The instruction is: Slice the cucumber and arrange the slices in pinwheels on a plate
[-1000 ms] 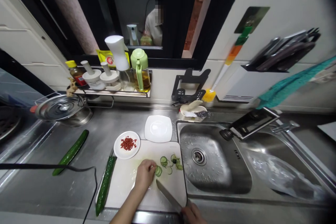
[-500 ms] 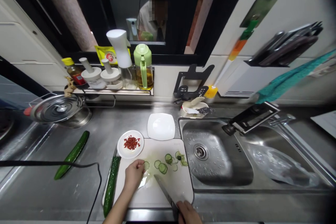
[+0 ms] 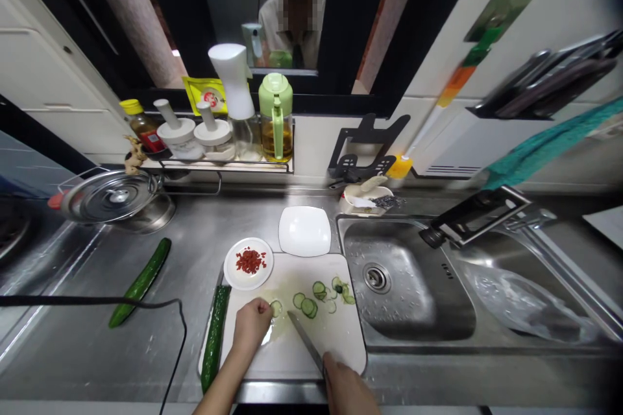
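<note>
My left hand (image 3: 253, 324) is over the white cutting board (image 3: 292, 360), fingers pinched together at the edge of a thin cucumber slice (image 3: 276, 308). In my right hand (image 3: 346, 386) is the handle of a kitchen knife (image 3: 305, 341). Its blade slants across the board, the tip just right of that slice and apart from it. Several more cucumber slices (image 3: 308, 307) lie scattered on the board's right half. A whole cucumber (image 3: 215, 340) rests along the board's left edge. Wet patches shine on the board near my left hand.
Behind the board stand a plate of small red pieces (image 3: 243, 283) and a white square dish (image 3: 304, 231). Another cucumber (image 3: 141, 283) lies left, near a black cable (image 3: 146, 304) and a lidded pot (image 3: 146, 211). A steel sink (image 3: 409, 298) is at right; bottles line the rack (image 3: 228, 167).
The view has shifted slightly, so the scene sits a little further right. The knife tip has moved slightly away from me and left over the board. My left hand stays at the slice.
</note>
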A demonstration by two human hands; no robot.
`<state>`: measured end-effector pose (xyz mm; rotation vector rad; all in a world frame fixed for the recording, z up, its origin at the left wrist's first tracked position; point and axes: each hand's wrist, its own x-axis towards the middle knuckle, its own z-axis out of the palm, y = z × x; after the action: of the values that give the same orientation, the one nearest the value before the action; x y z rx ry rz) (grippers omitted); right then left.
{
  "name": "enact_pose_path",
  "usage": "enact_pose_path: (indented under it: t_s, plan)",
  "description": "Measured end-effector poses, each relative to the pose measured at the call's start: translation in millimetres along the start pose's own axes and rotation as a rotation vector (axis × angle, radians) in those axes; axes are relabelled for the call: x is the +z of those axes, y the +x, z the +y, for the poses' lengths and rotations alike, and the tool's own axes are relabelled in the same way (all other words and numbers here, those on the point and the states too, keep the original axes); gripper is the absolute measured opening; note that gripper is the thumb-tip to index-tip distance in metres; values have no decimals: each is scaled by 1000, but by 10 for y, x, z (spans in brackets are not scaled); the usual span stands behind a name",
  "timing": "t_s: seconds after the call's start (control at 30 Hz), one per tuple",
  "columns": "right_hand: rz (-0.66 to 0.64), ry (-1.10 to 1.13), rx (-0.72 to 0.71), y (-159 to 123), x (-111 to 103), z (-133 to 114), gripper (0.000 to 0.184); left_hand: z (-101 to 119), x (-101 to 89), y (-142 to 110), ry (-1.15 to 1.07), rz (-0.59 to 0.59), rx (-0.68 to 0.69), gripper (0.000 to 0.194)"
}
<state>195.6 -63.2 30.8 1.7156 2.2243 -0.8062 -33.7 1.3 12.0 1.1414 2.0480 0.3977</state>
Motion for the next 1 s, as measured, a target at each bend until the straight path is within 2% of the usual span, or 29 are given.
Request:
enact_pose_path:
  t_s: [0.1,0.23,0.33,0.5,1.0]
  plan:
    - [-127,-47,92,17,-89,-132,56,-14,15,-10,-43,16,-12,12]
    - [-97,-47,-2,52,-198,-308,62,-35,29,-6,-79,23,-3,14]
    - [-108,-49,15,93,-207,-383,58,-35,29,-2,-73,19,-1,14]
    - [-128,-51,43,148,-164,-411,49,-27,23,7,-60,19,-7,15]
    - [-175,-44,71,169,-200,-468,53,-25,19,26,-95,-4,-45,15]
